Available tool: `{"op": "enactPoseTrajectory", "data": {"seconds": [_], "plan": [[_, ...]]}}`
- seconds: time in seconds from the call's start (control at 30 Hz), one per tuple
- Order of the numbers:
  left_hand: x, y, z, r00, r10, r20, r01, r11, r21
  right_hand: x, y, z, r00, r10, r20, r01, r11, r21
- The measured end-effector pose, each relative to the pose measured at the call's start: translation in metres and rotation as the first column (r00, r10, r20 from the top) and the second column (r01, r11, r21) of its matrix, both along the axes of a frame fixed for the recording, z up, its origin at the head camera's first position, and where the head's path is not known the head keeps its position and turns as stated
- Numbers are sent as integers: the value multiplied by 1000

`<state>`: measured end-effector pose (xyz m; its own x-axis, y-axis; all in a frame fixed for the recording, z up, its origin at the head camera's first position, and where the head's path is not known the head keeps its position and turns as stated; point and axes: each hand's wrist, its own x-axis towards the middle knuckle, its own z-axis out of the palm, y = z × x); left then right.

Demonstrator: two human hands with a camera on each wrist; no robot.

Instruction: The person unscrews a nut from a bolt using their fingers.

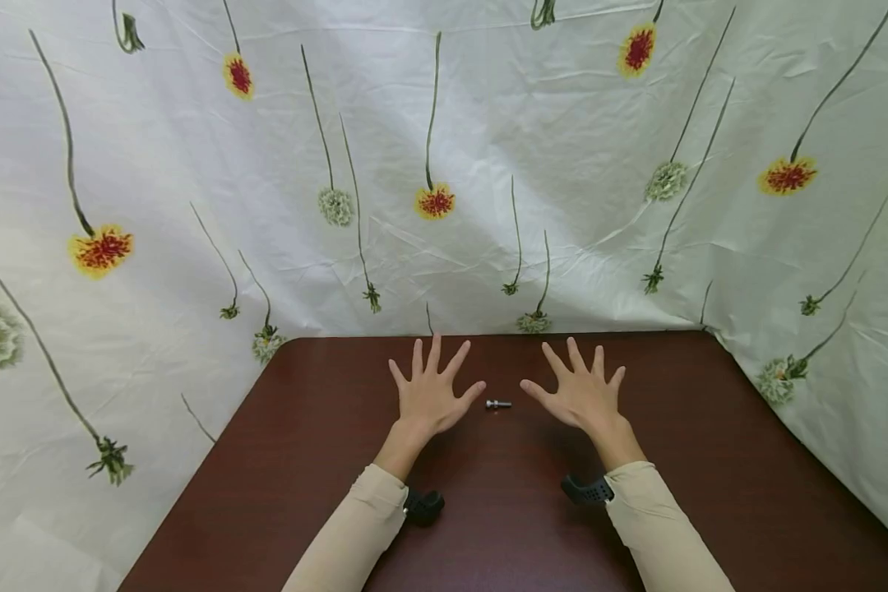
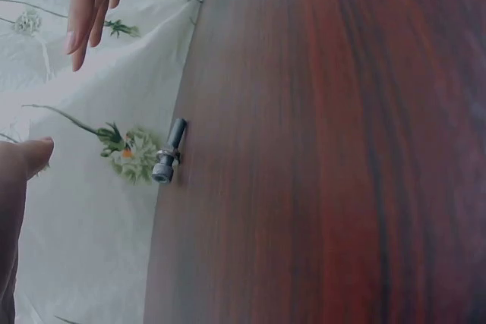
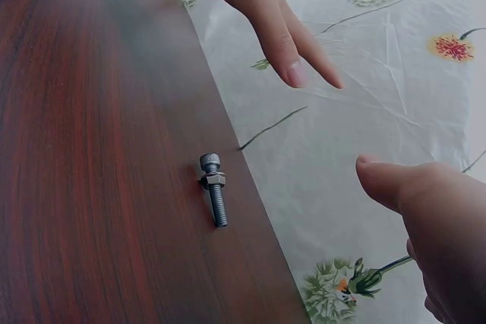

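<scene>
A small metal bolt with a nut on its shank lies on the dark red table, between the two hands. The right wrist view shows the bolt with its nut close beneath the head; it is also in the left wrist view. My left hand, fingers spread, is just left of the bolt and holds nothing. On the other side my right hand is spread the same way, also holding nothing. Neither hand touches the bolt.
The table ends at a far edge behind the fingertips. A white cloth printed with flowers hangs behind it and along both sides. Dark straps circle both wrists.
</scene>
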<state>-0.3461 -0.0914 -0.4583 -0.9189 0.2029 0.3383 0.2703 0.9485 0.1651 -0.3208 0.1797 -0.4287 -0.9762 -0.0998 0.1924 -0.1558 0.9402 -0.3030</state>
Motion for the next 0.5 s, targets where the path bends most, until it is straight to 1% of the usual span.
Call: {"op": "enactPoseTrajectory", "data": {"seconds": [0.13,0.33,0.4,0.5], "plan": [[0,0,0,1000,-8,-7,8,1000,7,0,0,1,1000,3,-7,-3,1000,-3],[2,0,2,1000,-23,2,23,999,24,0,0,0,1000,3,-25,-3,1000,6],[2,-1,2,1000,-22,-6,22,999,25,0,-1,0,1000,9,-27,-9,1000,0],[2,-1,3,999,-41,-22,42,998,40,0,-1,1,1000,14,-28,-15,1000,-14]]}}
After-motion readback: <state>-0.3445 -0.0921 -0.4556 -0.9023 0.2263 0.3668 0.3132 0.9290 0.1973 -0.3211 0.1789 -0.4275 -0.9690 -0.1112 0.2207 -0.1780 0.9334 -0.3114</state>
